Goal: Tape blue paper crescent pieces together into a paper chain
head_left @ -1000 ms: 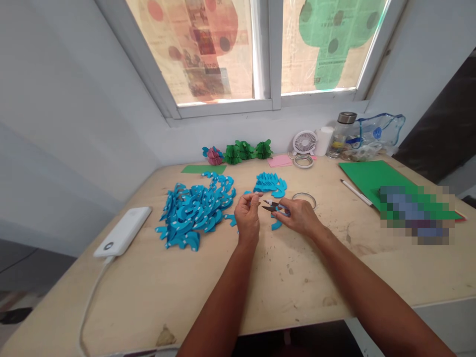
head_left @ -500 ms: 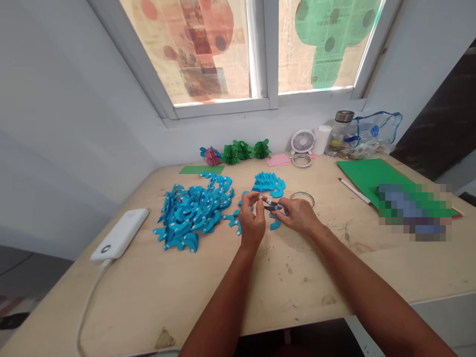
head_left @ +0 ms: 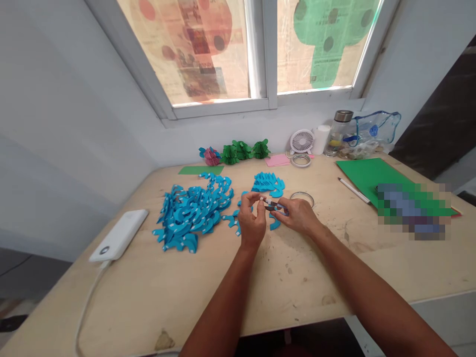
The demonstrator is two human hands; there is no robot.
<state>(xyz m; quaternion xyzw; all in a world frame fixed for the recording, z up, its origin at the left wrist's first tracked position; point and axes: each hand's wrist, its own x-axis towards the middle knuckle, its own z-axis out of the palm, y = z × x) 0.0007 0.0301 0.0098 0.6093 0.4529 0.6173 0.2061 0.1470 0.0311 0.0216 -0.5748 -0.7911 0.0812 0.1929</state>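
Note:
My right hand (head_left: 300, 215) is closed around a pair of small scissors (head_left: 271, 205) with dark blades and pale blue handles, the blades pointing left. Thumb and forefinger of my left hand (head_left: 252, 218) pinch a small white piece (head_left: 262, 199), perhaps tape, right at the blade tips. Under and around the hands lie a few curved blue paper pieces (head_left: 275, 223) with white squares on them. A big heap of the same blue pieces (head_left: 193, 210) is to the left, and a neater row (head_left: 267, 182) sits just beyond my hands.
A tape roll (head_left: 302, 199) lies beyond my right hand. Folded green paper shapes (head_left: 243, 150), a fan (head_left: 302, 142) and a glass bottle (head_left: 337, 134) line the wall. A power bank (head_left: 121, 235) with a cable is left; a pencil (head_left: 354, 190) and green sheets (head_left: 366, 171) are right.
The scissor blades look slightly closer together at the white piece. Both hands stay nearly in place, and the view has shifted very slightly.

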